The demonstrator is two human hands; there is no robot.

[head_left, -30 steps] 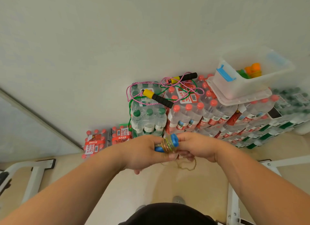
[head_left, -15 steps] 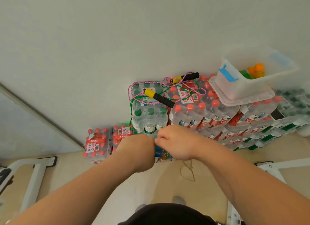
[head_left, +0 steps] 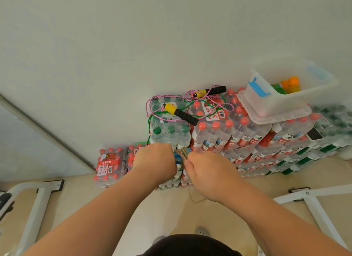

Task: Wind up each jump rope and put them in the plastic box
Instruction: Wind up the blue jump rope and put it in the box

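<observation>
Both fists are up in front of me. My left hand (head_left: 156, 160) is curled tight round the blue handles of the jump rope (head_left: 181, 154), and my right hand (head_left: 207, 171) is closed on its tan cord right beside the coil, knuckles nearly touching. A loose end of the cord hangs below my right wrist.

Over on the right, the plastic box (head_left: 274, 103) sits open on its lid (head_left: 280, 117), on top of the stacked bottle packs (head_left: 219, 139). Inside it I can see orange handles (head_left: 290, 83) and something green (head_left: 277, 88) beside them. A blue latch (head_left: 258, 86) is on the near end.

The pink rope (head_left: 179, 112) with yellow-and-black handles and a green rope (head_left: 214, 105) lie tangled on the packs, left of the box.
</observation>
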